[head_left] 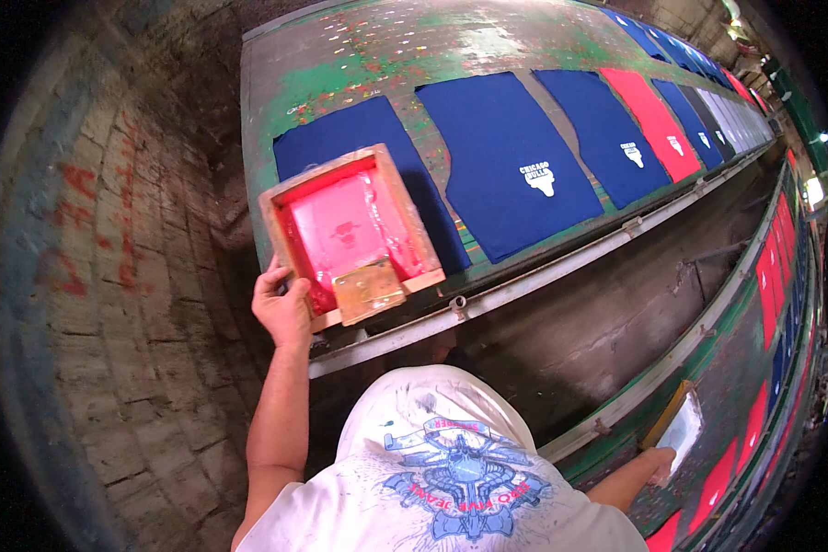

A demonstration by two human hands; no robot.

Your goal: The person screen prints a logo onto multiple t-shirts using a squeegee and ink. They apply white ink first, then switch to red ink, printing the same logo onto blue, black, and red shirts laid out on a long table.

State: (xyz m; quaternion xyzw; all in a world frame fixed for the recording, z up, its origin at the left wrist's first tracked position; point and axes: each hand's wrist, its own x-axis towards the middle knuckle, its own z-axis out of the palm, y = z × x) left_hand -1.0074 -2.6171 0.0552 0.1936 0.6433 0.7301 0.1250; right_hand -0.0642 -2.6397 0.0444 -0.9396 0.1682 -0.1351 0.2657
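Head view: left hand [285, 308] clasps the lower-left corner of a wooden frame [407, 207] with red mesh; a wooden block [368, 290] sits inside at its near edge. Frame lies tilted over the leftmost navy cloth panel [340, 127] on the long green table [386, 51]; contact with cloth cannot be told. Right hand [655, 466], out over the second table [729, 391], grasps a white, yellow-edged flat piece [679, 432] by its near end.

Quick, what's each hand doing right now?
Left hand: closed on the wooden frame, near its lower-left corner.
Right hand: holding a white thing with a yellowish edge; exact kind unclear.
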